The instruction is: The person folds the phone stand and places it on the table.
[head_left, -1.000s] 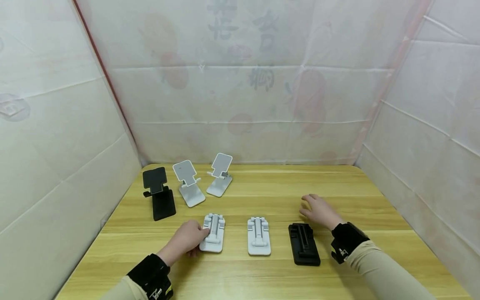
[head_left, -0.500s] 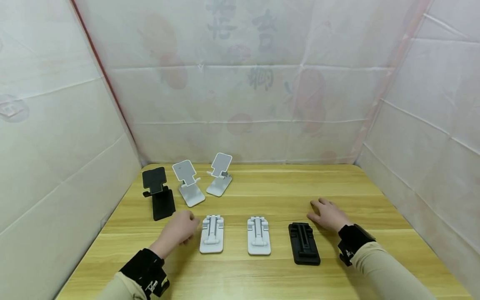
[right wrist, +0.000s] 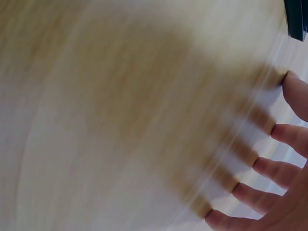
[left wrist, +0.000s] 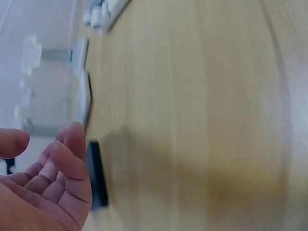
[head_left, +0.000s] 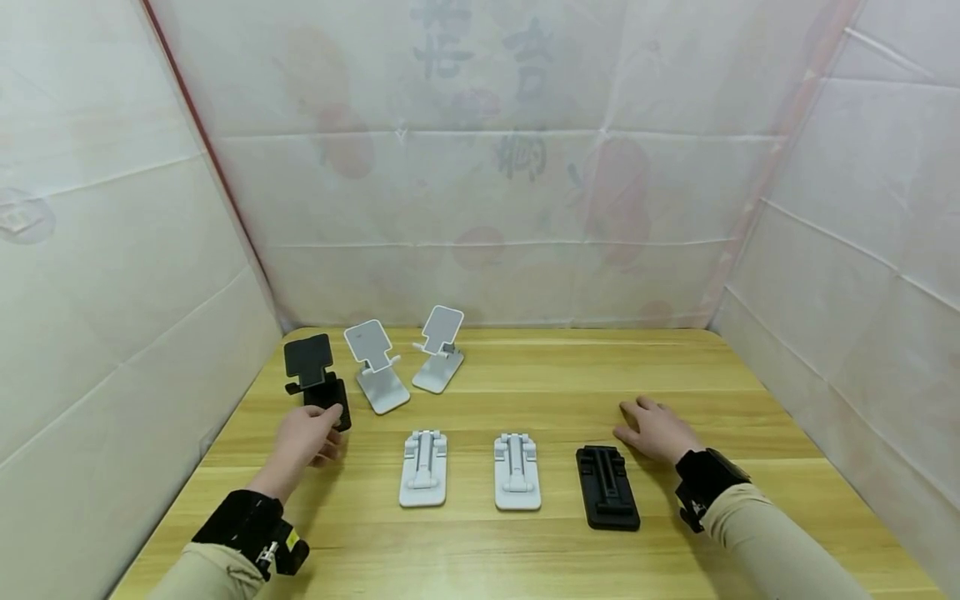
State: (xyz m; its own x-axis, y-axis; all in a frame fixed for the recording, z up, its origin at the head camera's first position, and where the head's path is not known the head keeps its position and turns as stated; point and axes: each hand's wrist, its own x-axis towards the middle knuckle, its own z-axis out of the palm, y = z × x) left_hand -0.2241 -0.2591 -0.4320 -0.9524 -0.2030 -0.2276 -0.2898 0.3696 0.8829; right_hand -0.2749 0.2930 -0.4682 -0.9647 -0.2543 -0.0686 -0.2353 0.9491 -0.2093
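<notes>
Clearly nearer, the left hand [head_left: 303,437] reaches with loosely parted fingers, seemingly just touching the near end of the black phone stand [head_left: 317,382] standing at the table's [head_left: 525,550] far-left edge, base running away from the person, while the right hand [head_left: 660,429] lies spread flat, well apart.

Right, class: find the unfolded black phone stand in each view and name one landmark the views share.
Head: black stand at the table's far left, the left hand at its base.
Left wrist: a dark edge beside the fingers, probably its base; blurred.
Right wrist: not in view.
Shared landmark: the wooden table.
</notes>
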